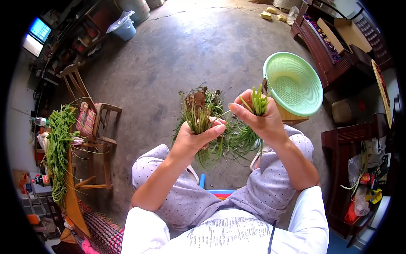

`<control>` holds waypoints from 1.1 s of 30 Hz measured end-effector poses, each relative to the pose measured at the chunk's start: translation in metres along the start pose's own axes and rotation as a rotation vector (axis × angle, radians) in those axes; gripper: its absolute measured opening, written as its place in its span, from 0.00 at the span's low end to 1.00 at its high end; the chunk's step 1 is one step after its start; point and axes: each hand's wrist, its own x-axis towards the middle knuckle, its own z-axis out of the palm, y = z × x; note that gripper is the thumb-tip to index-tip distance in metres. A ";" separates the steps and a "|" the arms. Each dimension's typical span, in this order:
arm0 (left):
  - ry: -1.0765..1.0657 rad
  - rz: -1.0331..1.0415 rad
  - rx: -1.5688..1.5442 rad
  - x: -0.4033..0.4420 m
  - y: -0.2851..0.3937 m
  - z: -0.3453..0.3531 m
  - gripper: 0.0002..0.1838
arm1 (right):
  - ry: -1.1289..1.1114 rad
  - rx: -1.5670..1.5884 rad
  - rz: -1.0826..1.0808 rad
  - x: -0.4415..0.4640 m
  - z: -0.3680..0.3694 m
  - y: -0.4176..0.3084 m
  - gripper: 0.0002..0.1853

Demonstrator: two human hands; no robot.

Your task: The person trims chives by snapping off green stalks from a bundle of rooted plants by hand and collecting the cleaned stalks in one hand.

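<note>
My left hand (pixel 188 142) is closed around a bunch of thin green stems (pixel 198 116) with dry brown leaves among them. In my right hand (pixel 266 122) is a bunch of paler green stems (pixel 257 100), cut ends up and leafy ends hanging below. The hands are apart, held above my knees. Loose greens (pixel 230 142) lie on the floor between my feet, partly hidden by the hands. To the right of my right hand, a light green plastic colander (pixel 292 89) rests tilted on a small wooden stool (pixel 294 117).
At left, a long heap of leafy greens (pixel 61 144) lies on a wooden surface near a wooden chair (pixel 103 112). A blue bin (pixel 124 31) stands at the back left. Dark wooden furniture (pixel 323 46) lines the right side, with several yellowish lumps (pixel 266 15) behind.
</note>
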 end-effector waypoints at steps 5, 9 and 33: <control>0.016 -0.075 -0.086 -0.001 0.000 -0.001 0.10 | -0.003 0.026 0.019 -0.002 0.004 -0.003 0.09; -0.011 -0.116 -0.094 -0.001 0.003 0.001 0.11 | 0.007 -0.025 -0.002 -0.003 0.005 0.000 0.09; 0.125 0.116 0.065 0.001 -0.004 0.001 0.09 | -0.126 -0.159 -0.063 -0.009 0.007 0.006 0.07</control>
